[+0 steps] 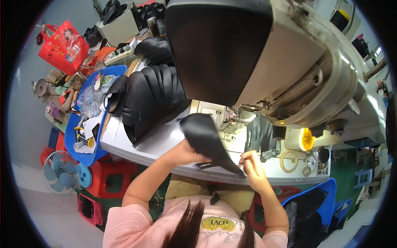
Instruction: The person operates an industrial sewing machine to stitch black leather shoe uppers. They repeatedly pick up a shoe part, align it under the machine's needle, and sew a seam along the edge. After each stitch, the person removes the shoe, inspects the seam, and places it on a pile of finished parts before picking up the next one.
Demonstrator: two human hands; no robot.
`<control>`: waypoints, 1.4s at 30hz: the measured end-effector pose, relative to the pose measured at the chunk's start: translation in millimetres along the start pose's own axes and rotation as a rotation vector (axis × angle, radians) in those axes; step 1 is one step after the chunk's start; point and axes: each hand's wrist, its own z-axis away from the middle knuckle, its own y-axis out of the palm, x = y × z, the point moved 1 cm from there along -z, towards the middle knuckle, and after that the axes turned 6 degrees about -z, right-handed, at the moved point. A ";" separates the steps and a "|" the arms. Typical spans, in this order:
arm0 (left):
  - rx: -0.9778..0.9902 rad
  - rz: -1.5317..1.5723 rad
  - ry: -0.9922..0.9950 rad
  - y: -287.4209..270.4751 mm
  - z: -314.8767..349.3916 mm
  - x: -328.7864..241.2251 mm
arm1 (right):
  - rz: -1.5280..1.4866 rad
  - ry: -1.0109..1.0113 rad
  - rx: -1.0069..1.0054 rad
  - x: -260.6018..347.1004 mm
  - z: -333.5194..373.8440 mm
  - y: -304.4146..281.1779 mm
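Note:
A curved black leather-like piece (206, 136) spans the space between my hands, over the front of the white table. My left hand (185, 153) grips its left lower edge, with the fingers partly hidden by the piece. At its narrow right end, my right hand (253, 167) is closed in a pinch on the tip. Just beyond the piece lies the metal bed of a sewing machine (225, 120), whose large head (297, 70) looms above. To the left of my left hand stands a thick stack of overlapping black pieces (155, 93).
Small dark strips (262, 136) lie right of the machine bed, near a tape roll (288, 161). A blue tray (89, 155) with thread and scraps sits beside the table's left end. Below are a fan (62, 173) and a red stool (111, 177); a blue bin (328, 190) holds black material.

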 end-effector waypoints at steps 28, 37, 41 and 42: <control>-0.009 0.064 0.596 -7.1 31.4 21.3 | 0.099 -0.392 0.087 38.4 -10.2 14.1; -0.142 1.063 -0.050 24.4 53.0 39.1 | -0.318 -0.127 -0.218 9.6 -29.9 6.4; -0.240 0.690 -0.212 54.8 60.3 65.0 | -0.090 -0.139 -0.299 11.2 -39.3 6.7; -0.253 0.664 -0.187 57.5 62.1 62.2 | -0.024 -0.187 -0.316 13.0 -41.2 9.2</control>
